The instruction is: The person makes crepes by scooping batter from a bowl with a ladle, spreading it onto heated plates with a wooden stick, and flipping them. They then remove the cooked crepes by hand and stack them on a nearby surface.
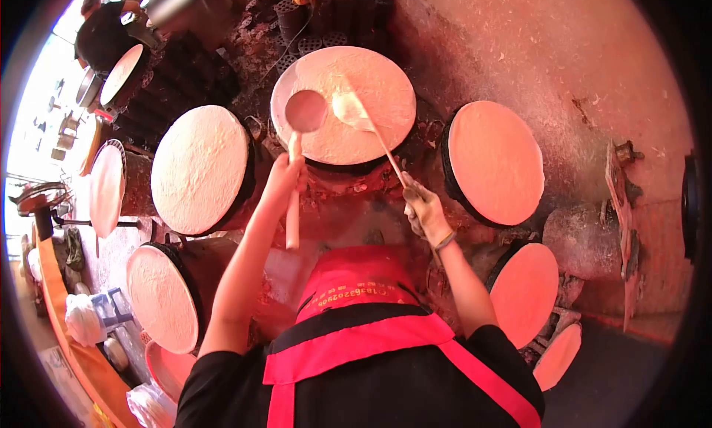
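My left hand (288, 177) is wrapped round the pale handle of a ladle (306, 110), whose round bowl is over the left part of the middle griddle. A thin layer of pale batter (371, 72) covers this round griddle nearly to its rim. In my right hand (424, 211) is the long thin handle of a spatula (353, 110). Its flat, pale-coated blade overlaps the batter near the centre and is smeared by motion. Part of the right hand looks covered by a glove, and a band sits at its wrist.
More batter-covered round griddles stand around me: left griddle (200, 170), lower left griddle (162, 298), right griddle (495, 162) and lower right griddle (523, 294). Dark perforated cylinders (293, 16) stand behind the middle one. Another person (104, 31) is at upper left. Wood (621, 228) leans at right.
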The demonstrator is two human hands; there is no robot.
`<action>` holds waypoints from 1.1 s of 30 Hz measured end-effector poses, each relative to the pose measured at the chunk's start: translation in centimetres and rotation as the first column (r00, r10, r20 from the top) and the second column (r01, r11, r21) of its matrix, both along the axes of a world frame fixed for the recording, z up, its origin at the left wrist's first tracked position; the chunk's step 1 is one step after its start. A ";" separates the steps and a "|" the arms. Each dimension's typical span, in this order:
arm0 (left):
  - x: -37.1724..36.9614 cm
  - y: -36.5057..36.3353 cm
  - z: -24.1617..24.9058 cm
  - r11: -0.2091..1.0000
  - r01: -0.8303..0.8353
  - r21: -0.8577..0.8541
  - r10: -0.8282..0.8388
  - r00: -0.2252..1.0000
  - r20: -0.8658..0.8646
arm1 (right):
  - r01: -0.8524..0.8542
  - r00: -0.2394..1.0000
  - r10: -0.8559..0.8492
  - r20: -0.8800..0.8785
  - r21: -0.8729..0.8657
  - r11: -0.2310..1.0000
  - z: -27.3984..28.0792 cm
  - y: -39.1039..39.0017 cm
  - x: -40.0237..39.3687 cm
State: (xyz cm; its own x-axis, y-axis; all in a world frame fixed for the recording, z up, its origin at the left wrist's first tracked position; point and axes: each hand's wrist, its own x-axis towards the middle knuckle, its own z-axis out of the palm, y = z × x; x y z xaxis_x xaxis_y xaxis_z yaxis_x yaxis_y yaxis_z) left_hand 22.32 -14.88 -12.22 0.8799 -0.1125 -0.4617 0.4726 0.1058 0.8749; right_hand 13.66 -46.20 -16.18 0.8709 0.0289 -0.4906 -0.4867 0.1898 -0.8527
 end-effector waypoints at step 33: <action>5.3 7.2 5.1 0.926 -0.335 -0.176 0.281 0.921 -0.270 | -0.259 0.948 0.260 0.185 -0.029 0.965 -1.4 0.8 2.9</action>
